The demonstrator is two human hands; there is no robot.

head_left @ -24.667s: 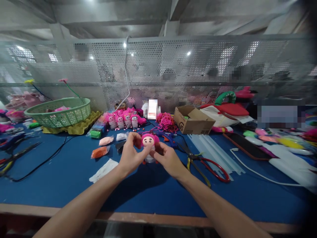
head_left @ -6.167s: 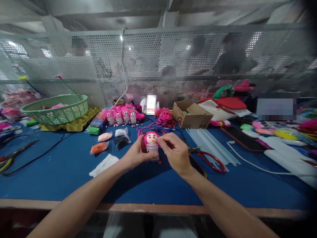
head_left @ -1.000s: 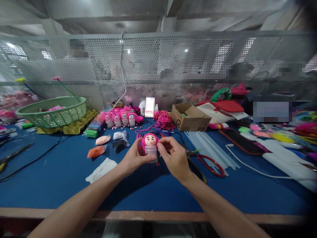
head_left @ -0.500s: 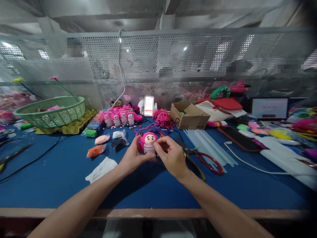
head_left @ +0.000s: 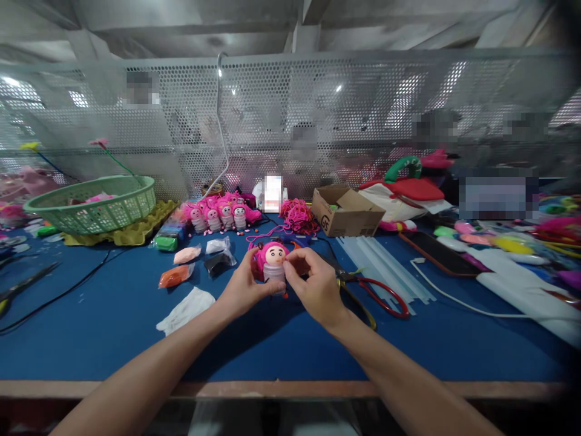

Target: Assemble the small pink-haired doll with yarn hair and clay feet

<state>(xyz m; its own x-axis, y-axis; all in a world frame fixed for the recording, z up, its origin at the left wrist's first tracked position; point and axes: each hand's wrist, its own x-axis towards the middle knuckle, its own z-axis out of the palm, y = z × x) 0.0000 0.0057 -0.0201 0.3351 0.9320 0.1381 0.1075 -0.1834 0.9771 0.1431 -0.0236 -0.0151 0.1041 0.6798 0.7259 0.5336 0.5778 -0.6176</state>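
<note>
A small doll [head_left: 273,259] with pink hair, a round face and a ribbed clear body is held upright above the blue table [head_left: 113,315]. My left hand [head_left: 244,289] wraps around the doll's left side and back. My right hand [head_left: 313,286] pinches with thumb and forefinger at the doll's right side, near its neck. Whether something small sits in that pinch is hidden.
Finished pink dolls [head_left: 220,217] stand in a row behind. Clay packets [head_left: 177,275], a white cloth [head_left: 185,310], red-handled scissors [head_left: 376,295], clear glue sticks [head_left: 385,272], a cardboard box [head_left: 345,212], pink yarn [head_left: 297,215], a green basket [head_left: 93,203] and a phone [head_left: 442,254] lie around. A perforated metal screen [head_left: 290,121] closes off the back.
Both hands stay on the doll. My right fingers have shifted slightly lower and closer against its right side; the view has barely moved.
</note>
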